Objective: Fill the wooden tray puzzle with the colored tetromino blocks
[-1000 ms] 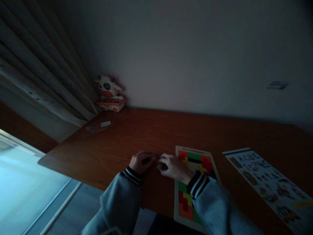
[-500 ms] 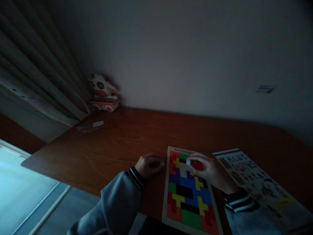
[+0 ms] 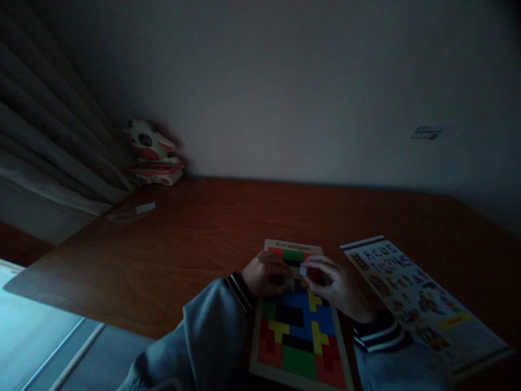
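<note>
A wooden tray puzzle (image 3: pixel 255 347) filled with coloured block pieces lies on the table in front of me. My left hand (image 3: pixel 266 274) is over its upper left part, fingers curled in a pinch; what they hold, if anything, is unclear in the dim light. My right hand (image 3: pixel 336 285) is above the upper right part, thumb and fingers closed on a small block with a pale face (image 3: pixel 303 270). Red shows between those fingers, but I cannot tell whether it belongs to the block. Both hands cover some upper pieces. Black areas (image 3: pixel 290 314) show among the colours.
A printed sheet (image 3: pixel 431 298) with letters and figures lies right of the puzzle. A cow-shaped toy (image 3: pixel 152 152) stands at the back left of the wooden table (image 3: pixel 195 233), near a clear wrapper with a white label (image 3: pixel 145 208). A curtain (image 3: pixel 52 141) hangs at left.
My left hand has moved right, from beside the puzzle to over its upper left part. My right hand still holds the small block above the tray. The view has shifted slightly.
</note>
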{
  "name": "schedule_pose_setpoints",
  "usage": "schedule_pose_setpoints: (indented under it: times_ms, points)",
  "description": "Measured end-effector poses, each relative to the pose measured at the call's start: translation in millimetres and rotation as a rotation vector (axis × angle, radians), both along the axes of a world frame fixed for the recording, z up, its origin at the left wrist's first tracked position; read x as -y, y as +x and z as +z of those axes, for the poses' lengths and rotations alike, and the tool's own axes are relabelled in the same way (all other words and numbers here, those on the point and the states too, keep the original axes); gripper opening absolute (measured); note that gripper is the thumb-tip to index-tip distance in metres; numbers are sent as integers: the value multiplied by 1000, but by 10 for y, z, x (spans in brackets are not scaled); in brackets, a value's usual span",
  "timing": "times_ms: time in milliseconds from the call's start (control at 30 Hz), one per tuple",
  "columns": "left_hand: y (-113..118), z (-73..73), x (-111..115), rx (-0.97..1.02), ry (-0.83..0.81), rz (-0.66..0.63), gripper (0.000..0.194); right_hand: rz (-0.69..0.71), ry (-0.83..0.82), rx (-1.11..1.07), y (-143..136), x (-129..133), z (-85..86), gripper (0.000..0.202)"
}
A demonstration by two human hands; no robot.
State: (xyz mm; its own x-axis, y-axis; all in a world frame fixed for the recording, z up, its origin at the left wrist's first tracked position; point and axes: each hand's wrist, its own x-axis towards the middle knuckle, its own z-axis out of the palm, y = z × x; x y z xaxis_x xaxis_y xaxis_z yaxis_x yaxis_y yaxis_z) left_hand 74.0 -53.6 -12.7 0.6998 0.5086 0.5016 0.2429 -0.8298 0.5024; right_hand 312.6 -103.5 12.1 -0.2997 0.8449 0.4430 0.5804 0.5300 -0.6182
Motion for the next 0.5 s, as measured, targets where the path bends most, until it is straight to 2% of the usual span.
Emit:
schedule_pose_setpoints:
  times_ms: [267,500]
  points:
    - [-121,117,52,-127,-20,31,21,72,-31,-12,-63,10,-48,21]
    - [-161,168,41,-118,-51,-7,25,96,-34,24,-163,29,-68,25]
